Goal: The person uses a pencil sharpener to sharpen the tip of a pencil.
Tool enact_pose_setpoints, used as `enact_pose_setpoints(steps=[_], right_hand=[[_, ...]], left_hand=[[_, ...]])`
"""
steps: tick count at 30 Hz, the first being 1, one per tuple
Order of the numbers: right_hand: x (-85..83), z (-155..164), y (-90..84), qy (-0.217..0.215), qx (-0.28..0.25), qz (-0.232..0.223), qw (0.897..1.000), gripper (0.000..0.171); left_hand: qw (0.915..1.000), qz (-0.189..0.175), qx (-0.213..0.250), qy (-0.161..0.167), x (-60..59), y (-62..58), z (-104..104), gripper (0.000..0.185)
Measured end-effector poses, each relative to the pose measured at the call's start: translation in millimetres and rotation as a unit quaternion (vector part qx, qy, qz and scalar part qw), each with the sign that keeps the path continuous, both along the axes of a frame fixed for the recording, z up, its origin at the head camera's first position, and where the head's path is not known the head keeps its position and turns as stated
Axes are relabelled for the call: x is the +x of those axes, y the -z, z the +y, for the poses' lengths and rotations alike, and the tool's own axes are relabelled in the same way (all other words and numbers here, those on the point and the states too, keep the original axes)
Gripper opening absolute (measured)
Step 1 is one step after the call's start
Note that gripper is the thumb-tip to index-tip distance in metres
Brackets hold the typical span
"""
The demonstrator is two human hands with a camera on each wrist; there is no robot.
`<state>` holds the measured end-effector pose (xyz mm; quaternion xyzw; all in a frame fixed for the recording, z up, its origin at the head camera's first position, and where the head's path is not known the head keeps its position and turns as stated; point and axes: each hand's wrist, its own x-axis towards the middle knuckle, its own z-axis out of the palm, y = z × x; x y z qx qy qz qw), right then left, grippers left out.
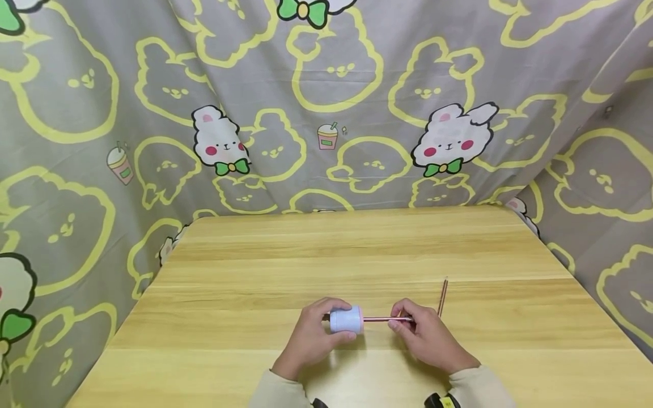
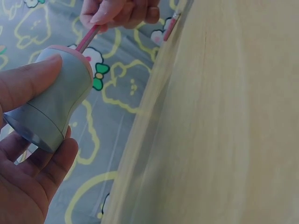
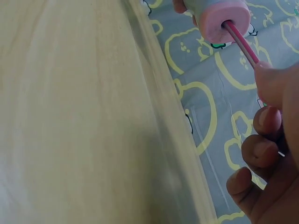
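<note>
A: What do we have in the left hand (image 1: 311,335)?
B: We see it curled round the sharpener (image 1: 346,321), thumb on the near side, fingers on the far side. Pale blue body, pink end turned right.
A: And the right hand (image 1: 427,333)?
B: Thumb and forefinger pinch the pencil (image 1: 376,319); from the right wrist we note the other fingers loosely bent.
A: Where does the pencil go?
B: Leftward, its end inside the hole in the pink face. Reddish shaft, lying roughly level between the hands.
A: Position of the sharpener?
B: Near part of the table (image 1: 326,255), slightly right of the middle, held above the wood.
A: Anything else on the table?
B: A second pencil (image 1: 442,297), just beyond the right hand, slanting with one end toward the far side. Whether its near end touches the hand, we cannot tell.
A: Surroundings?
B: Grey cloth (image 1: 275,51) at the far side, left and right, printed with yellow outlines and white rabbits. We log pale sleeves (image 1: 280,391) on both arms.
</note>
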<state>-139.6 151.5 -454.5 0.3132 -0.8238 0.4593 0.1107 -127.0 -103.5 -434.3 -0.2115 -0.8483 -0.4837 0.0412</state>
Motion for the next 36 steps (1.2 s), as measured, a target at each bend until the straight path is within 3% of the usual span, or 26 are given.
enact_pose_setpoints(steps=[9,18,27,36], right_hand=[[-1.6,-0.1,2.3,0.019,0.012,0.024,0.999,0.017],[0.6,-1.4,-0.1,0.001,0.001,-0.006,1.0,0.01],[-1.0,-3.6,1.9,0.016,0.004,0.021,1.0,0.014],[0.0,-4.0,1.9,0.015,0.012,0.006,1.0,0.007]], left_hand=[[1.0,0.0,-0.001,-0.005,-0.3,1.2,0.2,0.04],[1.0,-0.002,-0.001,-0.007,-0.3,1.7,-1.0,0.04],[0.9999,-0.004,-0.005,-0.011,-0.6,1.1,-2.4,0.04],[1.0,-0.002,-0.005,-0.007,0.1,0.2,-3.8,0.041]])
